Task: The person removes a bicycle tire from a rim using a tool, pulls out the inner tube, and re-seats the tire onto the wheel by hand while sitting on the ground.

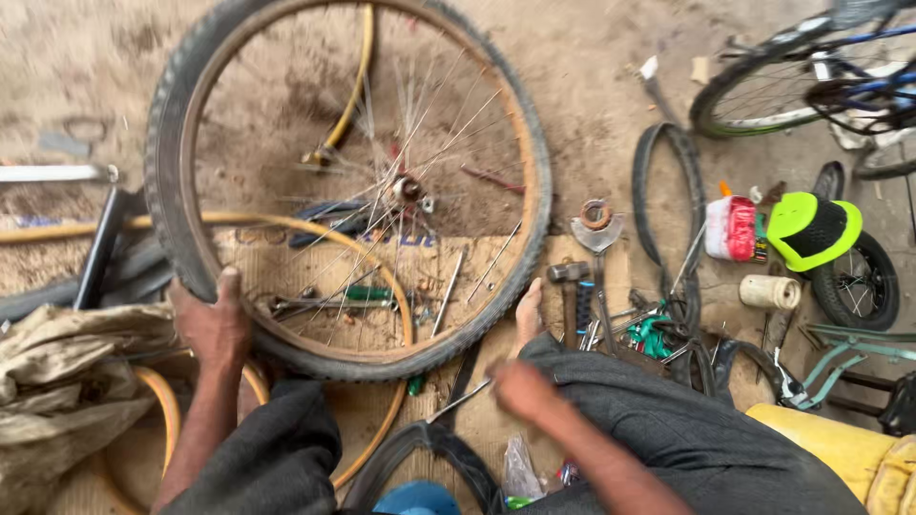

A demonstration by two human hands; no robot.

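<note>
L hand (215,324) is clamped on the tyre (172,181) of the bicycle wheel (358,181), gripping its lower-L edge, fingers wrapped over the rubber. R hand (520,389) is off the wheel, just below its lower-R edge; motion-blurred, looks loosely closed on a thin metal rod (460,401), but grip can't be confirmed. Hands well apart.

Wheel stands roughly upright in front of the person, bottom resting btwn the knees, a bare foot (528,315) touching its lower-R edge. Tyre seated on the rim all round as far as visible; hub (408,189) near centre, spokes intact.

Step in hand, as judged: wheel being steadied w/ L hand while R brings a tool toward the rim. Next move likely calls for firm L-hand hold and placing the rod tip at the tyre-rim seam w/o catching spokes.

Surroundings, ref. wheel: behind it, cardboard sheet (315,262) w/ loose tools, green-handled screwdriver (367,294). R of it, hammer (568,277), spare tyre loop (668,191), red-white container (733,229), neon-green helmet (813,229), small wheel (859,281). Far upper R, a blue bicycle (821,76). L of it, yellow bare rim (162,410) and crumpled cloth (57,381).
</note>
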